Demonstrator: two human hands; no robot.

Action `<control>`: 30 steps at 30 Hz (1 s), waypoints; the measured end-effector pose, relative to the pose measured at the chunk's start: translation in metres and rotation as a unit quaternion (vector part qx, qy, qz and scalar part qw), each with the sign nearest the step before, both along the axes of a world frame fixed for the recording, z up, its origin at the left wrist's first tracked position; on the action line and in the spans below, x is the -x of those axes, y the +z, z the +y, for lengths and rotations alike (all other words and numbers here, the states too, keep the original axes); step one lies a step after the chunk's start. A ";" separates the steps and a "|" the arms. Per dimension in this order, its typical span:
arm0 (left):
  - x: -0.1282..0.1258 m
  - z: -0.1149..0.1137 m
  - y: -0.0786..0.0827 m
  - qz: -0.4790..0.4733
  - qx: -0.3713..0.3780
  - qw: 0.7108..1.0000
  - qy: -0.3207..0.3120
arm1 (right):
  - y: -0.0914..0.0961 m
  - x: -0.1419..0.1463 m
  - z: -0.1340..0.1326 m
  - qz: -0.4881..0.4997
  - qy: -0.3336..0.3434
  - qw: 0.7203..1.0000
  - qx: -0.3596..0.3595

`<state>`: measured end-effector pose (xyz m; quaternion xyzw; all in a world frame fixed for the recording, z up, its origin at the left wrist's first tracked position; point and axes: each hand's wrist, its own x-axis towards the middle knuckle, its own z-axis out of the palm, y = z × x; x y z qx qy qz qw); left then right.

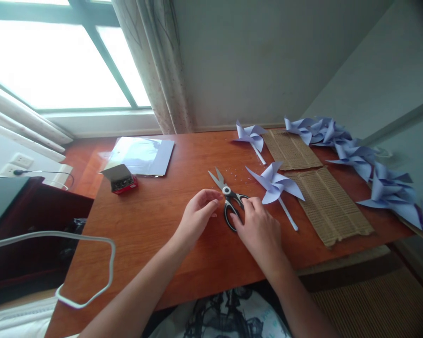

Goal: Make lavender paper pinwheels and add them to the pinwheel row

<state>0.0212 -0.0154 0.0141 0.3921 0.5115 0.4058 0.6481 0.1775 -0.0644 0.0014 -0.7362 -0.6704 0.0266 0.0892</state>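
A pair of scissors (226,191) with black and grey handles lies on the table with its blades spread, pointing away from me. My right hand (259,225) grips the handle loops, thumb at the lower loop and fingers at the upper one. Just left of the pivot, my left hand (199,211) has its thumb and fingertips drawn together; anything between them is too small to make out. A paper pinwheel (273,182) on a white stick lies right beside my right hand. Farther back rests a second pinwheel (251,135). Tiny white scraps (236,176) are scattered near the blades.
Two cardboard pieces (333,206) lie at the right, with several more pinwheels (391,192) along the right edge. At the left are a small open red box (124,185) and a stack of sheets in clear film (141,155). A white cable (112,263) loops over the left edge.
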 end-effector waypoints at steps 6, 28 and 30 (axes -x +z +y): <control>0.003 -0.002 -0.015 0.058 -0.070 0.995 -0.042 | -0.003 0.004 0.009 0.017 -0.016 1.000 0.016; 0.081 0.005 -0.013 0.132 -0.076 0.988 0.035 | -0.007 0.063 0.000 0.280 0.141 0.947 -0.069; 0.104 0.012 -0.008 0.188 -0.076 0.979 0.025 | -0.013 0.055 0.000 0.283 0.150 0.945 -0.069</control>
